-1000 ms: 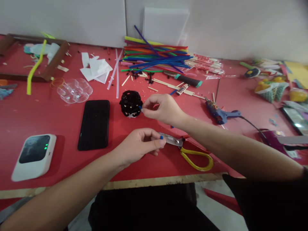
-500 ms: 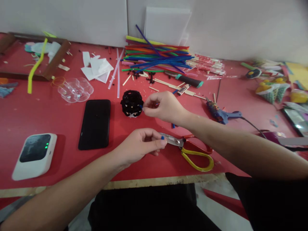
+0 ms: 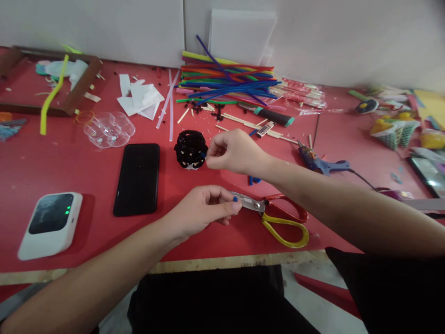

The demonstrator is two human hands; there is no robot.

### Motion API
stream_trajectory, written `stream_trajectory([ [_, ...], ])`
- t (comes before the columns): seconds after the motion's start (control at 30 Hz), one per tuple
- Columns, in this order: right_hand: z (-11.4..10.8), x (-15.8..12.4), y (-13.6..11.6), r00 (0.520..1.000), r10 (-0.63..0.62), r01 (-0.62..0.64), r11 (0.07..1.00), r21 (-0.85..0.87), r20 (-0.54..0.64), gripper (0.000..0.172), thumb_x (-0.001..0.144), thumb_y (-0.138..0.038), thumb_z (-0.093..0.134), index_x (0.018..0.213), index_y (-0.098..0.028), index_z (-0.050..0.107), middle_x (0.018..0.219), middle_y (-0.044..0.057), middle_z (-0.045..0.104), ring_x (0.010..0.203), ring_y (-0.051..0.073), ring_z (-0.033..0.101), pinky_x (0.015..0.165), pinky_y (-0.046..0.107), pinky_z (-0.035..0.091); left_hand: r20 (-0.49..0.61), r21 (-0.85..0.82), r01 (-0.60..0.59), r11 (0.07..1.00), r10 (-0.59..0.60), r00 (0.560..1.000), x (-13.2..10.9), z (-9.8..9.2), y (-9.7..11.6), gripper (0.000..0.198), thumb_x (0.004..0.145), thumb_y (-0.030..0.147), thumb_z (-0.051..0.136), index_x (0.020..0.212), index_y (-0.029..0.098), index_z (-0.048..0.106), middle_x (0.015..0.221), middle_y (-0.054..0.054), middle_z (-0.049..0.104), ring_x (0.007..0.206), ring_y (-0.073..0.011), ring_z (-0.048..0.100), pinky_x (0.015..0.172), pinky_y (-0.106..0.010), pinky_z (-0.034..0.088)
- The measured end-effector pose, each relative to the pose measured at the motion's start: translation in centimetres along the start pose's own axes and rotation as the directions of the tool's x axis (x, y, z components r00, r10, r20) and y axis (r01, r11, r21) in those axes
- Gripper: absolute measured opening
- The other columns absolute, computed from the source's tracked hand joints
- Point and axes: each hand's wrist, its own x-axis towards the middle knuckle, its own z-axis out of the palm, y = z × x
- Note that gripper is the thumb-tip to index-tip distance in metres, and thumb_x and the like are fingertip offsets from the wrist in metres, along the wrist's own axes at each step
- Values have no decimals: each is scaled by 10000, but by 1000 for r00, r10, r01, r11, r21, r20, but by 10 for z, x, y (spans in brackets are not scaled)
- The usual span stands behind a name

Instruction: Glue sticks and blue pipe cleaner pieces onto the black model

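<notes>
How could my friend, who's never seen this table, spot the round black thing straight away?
Start at the red table. Near its middle, look between the black phone and the right hand. It's the round black thing with pale spots on its side; the phone is black too, but flat and rectangular.

No words, brands or numbers can be read. Markings on the small dark-and-white block (image 3: 265,129) and the red-and-white wrappers (image 3: 303,94) are too blurred; the screen (image 3: 49,215) of the white device (image 3: 38,251) shows small green lights (image 3: 67,210).
</notes>
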Motion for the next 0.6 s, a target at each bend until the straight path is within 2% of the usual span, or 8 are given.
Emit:
stream_trajectory([
  [0.17,-2,3,-7,1000,23,-23,998,-66,4,73,625,-100,690,595,-157,656,597,-15,668,574,121,586,577,264,422,-10,-10,16,1000,-16,1000,1,0,-1,139,832,260,777,780,172,683,696,41,663,604,-72,621,625,-207,464],
  [0.6,-4,5,-7,992,101,-99,995,-33,70,22,646,-146,642,629,-149,655,580,-16,626,559,103,529,544,257,385,7,-28,7,1000,-7,1000,0,0,0,133,823,244,776,770,167,681,697,45,662,605,-69,617,639,-210,469],
])
